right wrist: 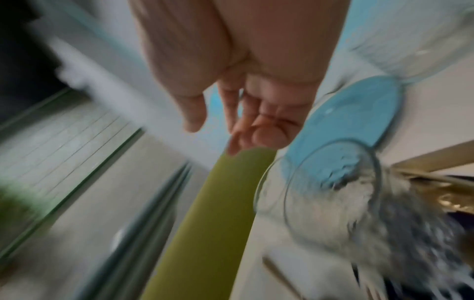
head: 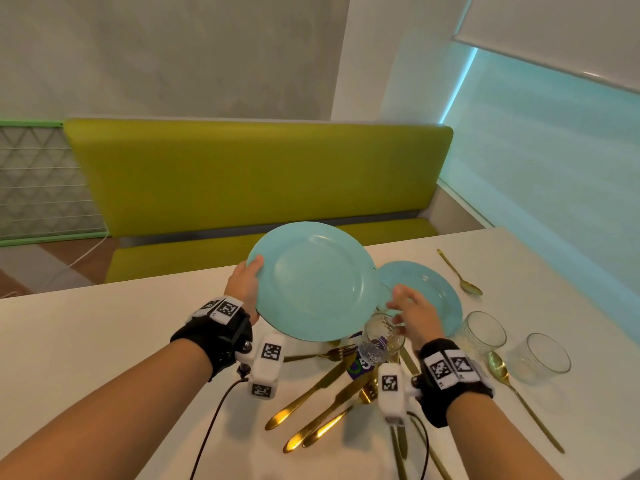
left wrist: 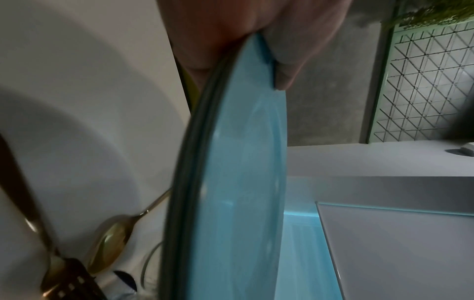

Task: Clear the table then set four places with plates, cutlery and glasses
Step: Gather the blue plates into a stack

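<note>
Plate (head: 317, 282), pinched at its rim by the left hand (head: 244, 284) and held tilted above the table (head: 104, 341), wanted levelling and a clear spot to land (the right hand (head: 414, 315), fingers loose and empty, hovered near a glass (head: 379, 337)), well off the cutlery (head: 322, 403).

Left hand (head: 246, 282) gripping the left rim of a blue plate (head: 317, 282), held tilted above the white table (head: 104, 327). Right hand (head: 414, 315) with fingers loosely spread, just over a clear glass (head: 379, 341). Second blue plate (head: 434, 292) flat on the table behind. Gold cutlery (head: 322, 403) heaped near; two more glasses (head: 485, 329) right; green bench (head: 256, 174) far.
</note>
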